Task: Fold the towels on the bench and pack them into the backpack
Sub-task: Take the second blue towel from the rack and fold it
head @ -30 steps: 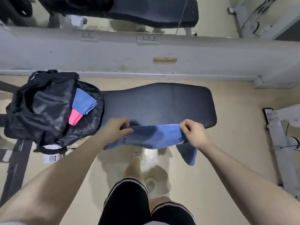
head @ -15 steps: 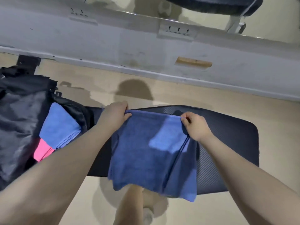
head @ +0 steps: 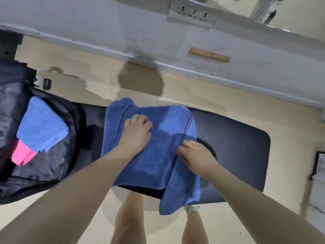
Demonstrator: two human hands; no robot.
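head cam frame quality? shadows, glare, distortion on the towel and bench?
Head view: wide-angle bend, the wall baseboard runs tilted and bowed. A soft head-shaped shadow falls on the floor beyond the bench. The dark blue towel carries a brighter patch of light near its right fold. The backpack lining shows a dull sheen. Left hand and right hand edges are slightly soft.

Soft, even indoor light falls from above and behind the camera, throwing a dark head-shaped shadow point(head: 140, 79) onto the pale floor point(head: 228, 106). The wide-angle lens bends the wall point(head: 105, 23) line and stretches the forearms; detail is slightly smeared throughout.
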